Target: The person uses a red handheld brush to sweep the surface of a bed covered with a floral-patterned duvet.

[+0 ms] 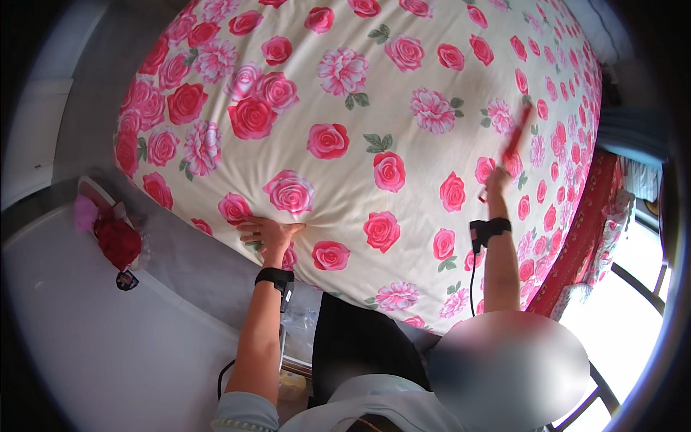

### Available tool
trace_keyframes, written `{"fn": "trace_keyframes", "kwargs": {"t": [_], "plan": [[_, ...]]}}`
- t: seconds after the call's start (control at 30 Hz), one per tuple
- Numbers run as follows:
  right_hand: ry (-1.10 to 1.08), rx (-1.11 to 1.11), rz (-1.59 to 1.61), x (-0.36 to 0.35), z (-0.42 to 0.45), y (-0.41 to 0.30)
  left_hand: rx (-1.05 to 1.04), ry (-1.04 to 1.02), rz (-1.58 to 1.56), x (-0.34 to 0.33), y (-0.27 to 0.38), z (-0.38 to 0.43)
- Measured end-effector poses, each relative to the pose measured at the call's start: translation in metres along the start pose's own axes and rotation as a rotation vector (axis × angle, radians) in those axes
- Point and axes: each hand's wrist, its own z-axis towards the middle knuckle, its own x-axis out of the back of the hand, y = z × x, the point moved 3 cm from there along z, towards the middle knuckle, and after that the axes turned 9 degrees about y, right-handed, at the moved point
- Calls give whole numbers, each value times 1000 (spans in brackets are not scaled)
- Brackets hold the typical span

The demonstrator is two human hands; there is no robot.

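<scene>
A fitted bed sheet (356, 200), cream with pink and red roses, covers the mattress before me. My left hand (272, 232) presses on it near the bed's left edge, fingers spread. Creases in the cloth fan out from the thumb. Over the right part of the bed, my right hand (499, 181) grips a red long-handled tool (519, 132), which points away from me. Motion blurs the tool, so its head cannot be made out, nor whether it touches the sheet. Black straps with small devices circle both wrists.
A dark red cloth bundle (117, 243) and a pink item (86, 213) lie left of the bed, on a pale surface. Red patterned fabric (577, 232) runs along the bed's right side, near a bright window (610, 345). A cable hangs from my right wrist.
</scene>
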Motion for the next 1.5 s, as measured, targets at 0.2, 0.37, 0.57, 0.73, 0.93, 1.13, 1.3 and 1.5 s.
{"fn": "trace_keyframes", "kwargs": {"t": [0.2,0.37,0.57,0.73,0.93,1.13,1.3,1.5], "plan": [[-182,612,-1069,-25,2,29,26,39,-16,4,-6,7],[-199,156,-597,-176,-9,-128,48,39,93,2,-7,10],[-263,576,142,-209,-273,-297,-31,252,20,-22,0,19],[-635,1016,100,-183,-330,-322,-107,420,20,-51,-28,39],[-368,497,233,-111,-192,-214,-137,101,-91,19,-15,-7],[220,-525,480,-92,-153,-84,-573,309,-362,25,-87,-13],[-14,376,-224,-216,-250,-104,-716,267,-647,8,-194,15],[-408,497,131,-221,-523,-289,-314,35,-386,-23,-383,45]]}}
